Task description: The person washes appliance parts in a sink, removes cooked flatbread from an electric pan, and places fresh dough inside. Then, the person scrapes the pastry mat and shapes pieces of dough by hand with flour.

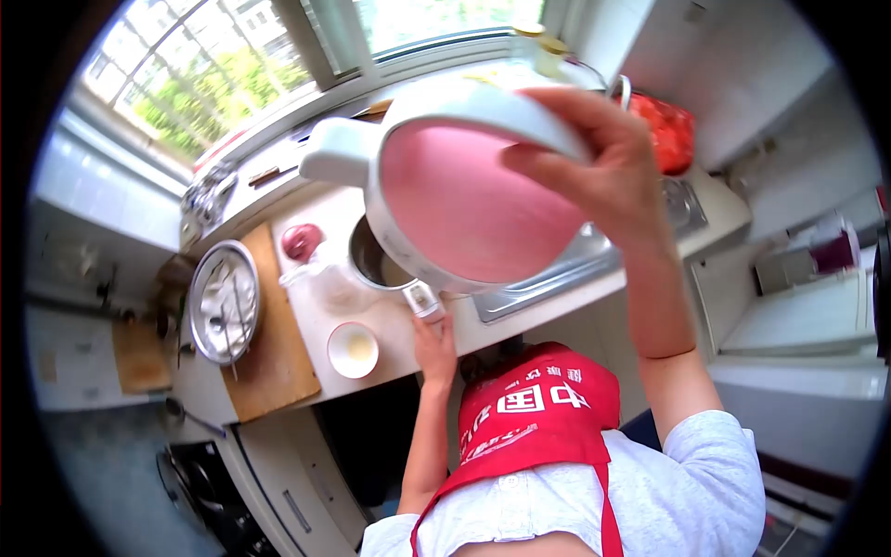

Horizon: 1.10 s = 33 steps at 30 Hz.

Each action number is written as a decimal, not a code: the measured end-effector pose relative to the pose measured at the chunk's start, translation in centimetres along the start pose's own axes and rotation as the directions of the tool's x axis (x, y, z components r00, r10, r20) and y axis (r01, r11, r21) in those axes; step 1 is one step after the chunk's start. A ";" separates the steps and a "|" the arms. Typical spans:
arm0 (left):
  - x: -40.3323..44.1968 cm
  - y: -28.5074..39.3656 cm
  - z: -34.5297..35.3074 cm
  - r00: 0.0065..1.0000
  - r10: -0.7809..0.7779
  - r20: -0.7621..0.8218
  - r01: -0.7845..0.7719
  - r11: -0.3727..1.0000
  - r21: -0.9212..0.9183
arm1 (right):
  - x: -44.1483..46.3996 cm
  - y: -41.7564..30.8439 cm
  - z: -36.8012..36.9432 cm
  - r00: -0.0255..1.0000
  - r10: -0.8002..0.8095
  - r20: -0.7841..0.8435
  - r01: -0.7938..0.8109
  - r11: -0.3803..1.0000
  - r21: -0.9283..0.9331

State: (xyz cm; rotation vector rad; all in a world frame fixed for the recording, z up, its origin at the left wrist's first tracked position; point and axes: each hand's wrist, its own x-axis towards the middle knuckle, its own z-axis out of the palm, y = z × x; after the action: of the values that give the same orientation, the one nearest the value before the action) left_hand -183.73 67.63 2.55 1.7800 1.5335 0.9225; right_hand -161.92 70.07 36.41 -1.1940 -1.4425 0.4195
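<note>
While the right hand (608,162) clamps the rim of a round pink-and-white vessel (464,209), tipped above the counter (394,330), the left hand (434,353) closes on the white handle (424,301) of a round steel pot (373,252), probably steadying it left of the metal sink (549,284).

Red bag (670,135) near sink (548,283) | two lidded jars (550,58) by window (445,26) | metal bowl (193,306) overlapping wooden board (271,376)

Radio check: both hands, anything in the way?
Right hand gripping raised pink-and-white vessel. Left hand at white handle beside metal pot. Vessel hides part of pot; white bowl nearby.
</note>
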 end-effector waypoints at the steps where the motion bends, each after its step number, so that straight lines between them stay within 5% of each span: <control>1: -0.3 0.3 -1.0 0.997 0.082 -0.001 -0.082 0.996 0.043 | -0.6 -0.6 -1.9 0.998 0.003 -0.070 -0.006 1.000 -0.031; 3: -1.6 4.4 -4.7 0.959 0.194 -0.209 -0.187 0.981 0.052 | -2.6 -1.0 -5.6 0.992 0.033 -0.119 -0.043 0.996 -0.083; 5: -3.2 7.4 -6.1 0.906 0.222 -0.360 -0.286 0.949 -0.134 | -4.0 -0.1 -7.8 0.984 0.072 -0.162 -0.092 0.989 -0.115; 6: -3.2 9.3 -6.3 0.912 0.221 -0.345 -0.282 0.949 -0.139 | -5.0 1.5 -8.5 0.986 0.053 -0.159 -0.080 0.983 -0.167; 8: -1.9 13.6 -5.7 0.822 0.568 0.038 -0.392 0.614 -0.685 | -6.9 5.1 -9.6 0.988 0.081 -0.129 -0.110 0.964 -0.241; 9: -1.3 16.5 -4.1 0.838 0.516 0.178 -0.183 0.572 -0.799 | -7.8 7.3 -9.6 0.986 0.126 -0.105 -0.150 0.953 -0.264; 11: 0.9 23.7 -0.4 0.850 0.280 0.446 0.264 0.507 -0.821 | -9.6 13.2 -9.7 0.995 -0.027 -0.094 -0.015 0.904 -0.428; 15: 5.5 26.1 9.9 0.739 -0.087 0.668 0.673 0.066 -0.736 | -12.2 21.7 -10.6 0.995 0.014 0.103 0.038 0.873 -0.487; 16: 6.2 25.7 12.0 0.739 -0.101 0.666 0.672 0.037 -0.740 | -12.4 23.8 -10.9 0.997 -0.001 0.079 0.032 0.918 -0.395; 21: 7.9 25.6 20.3 0.644 -0.422 0.638 0.742 0.142 -0.655 | -12.6 34.7 -17.4 0.988 0.071 0.139 -0.057 0.993 -0.100; 23: 7.5 24.2 21.7 0.683 -0.432 0.588 0.723 0.288 -0.628 | -12.3 40.2 -20.4 0.753 0.627 0.201 -0.595 0.779 -0.199; 25: 7.5 24.9 22.5 0.694 -0.508 0.510 0.711 0.373 -0.596 | -15.8 48.7 -19.4 0.847 0.525 0.081 -0.409 0.743 -0.529; 26: 7.8 25.2 22.9 0.720 -0.543 0.433 0.686 0.460 -0.563 | -17.2 51.9 -18.8 0.848 0.522 0.093 -0.406 0.751 -0.521; 28: 7.5 25.7 23.7 0.753 -0.573 0.324 0.647 0.555 -0.524 | -19.6 57.2 -17.4 0.875 0.477 0.080 -0.168 0.456 -0.874; 29: 7.4 25.7 24.0 0.783 -0.581 0.223 0.608 0.638 -0.473 | -20.7 60.3 -17.0 0.880 0.469 0.079 -0.169 0.462 -0.871; 31: 7.3 25.4 23.9 0.783 -0.580 0.224 0.609 0.646 -0.459 | -22.3 63.6 -16.5 0.722 0.643 0.255 -0.162 0.516 -0.841; 33: 7.1 25.7 24.4 0.823 -0.559 0.102 0.534 0.700 -0.474 | -21.6 64.1 -17.2 0.715 0.639 0.286 -0.114 0.509 -0.853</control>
State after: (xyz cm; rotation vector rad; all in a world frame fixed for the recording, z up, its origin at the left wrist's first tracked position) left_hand -148.58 70.77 10.30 0.8646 1.5554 0.9326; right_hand -123.42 72.54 -21.71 -2.3451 -1.9695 0.4997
